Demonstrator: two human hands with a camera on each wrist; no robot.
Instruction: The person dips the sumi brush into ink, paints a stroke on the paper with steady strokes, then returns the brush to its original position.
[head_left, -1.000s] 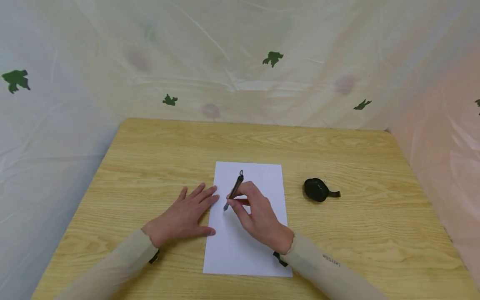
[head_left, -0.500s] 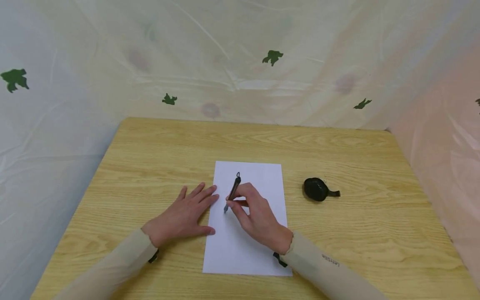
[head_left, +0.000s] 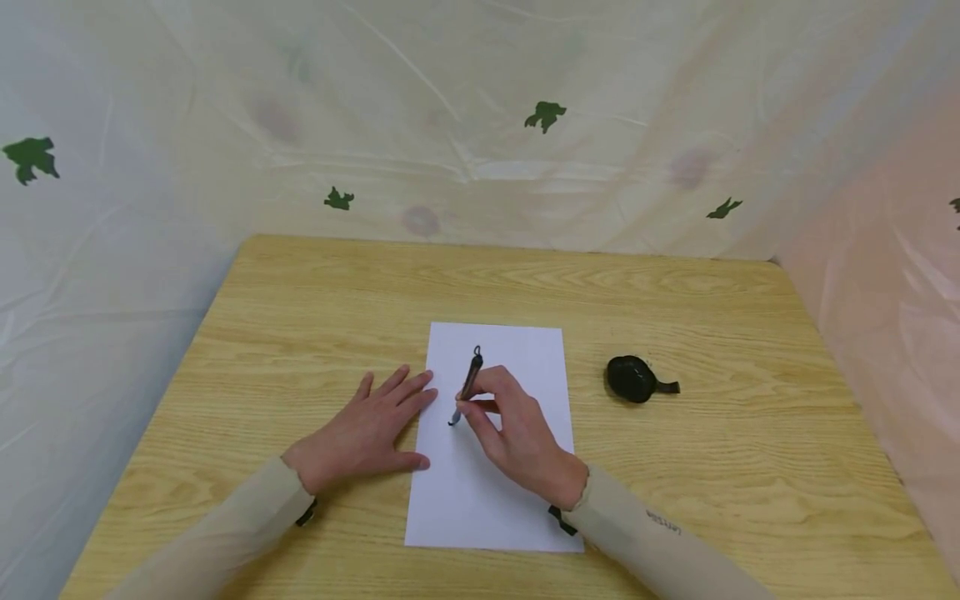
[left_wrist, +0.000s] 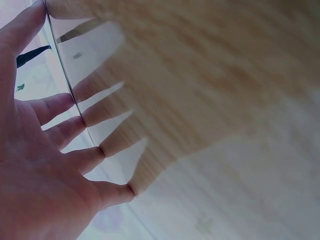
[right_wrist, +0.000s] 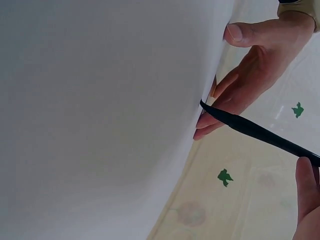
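Note:
A sheet of white paper (head_left: pixel 480 521) lies on the wooden table. My right hand (head_left: pixel 521 437) pinches a dark writing brush (head_left: pixel 471 377) with a hanging loop at its top end. In the right wrist view, the black bent tip of the brush (right_wrist: pixel 260 132) touches the paper (right_wrist: pixel 100 125), near its left side. Spread flat, my left hand (head_left: pixel 363 437) rests on the table with thumb and some fingertips at the paper's left edge. Its straight fingers show from below in the left wrist view, as does the dark brush (left_wrist: pixel 33 56).
To the right of the paper stands a small black dish (head_left: pixel 632 379) with a short handle. The wooden table (head_left: pixel 712 317) is bordered by pale sheeting (head_left: pixel 450 100) with green bird shapes at the back and sides.
The brush first became more upright and its tip came down slightly. Then it shifted a little right, its tip now bent against the paper. My left hand stays in place.

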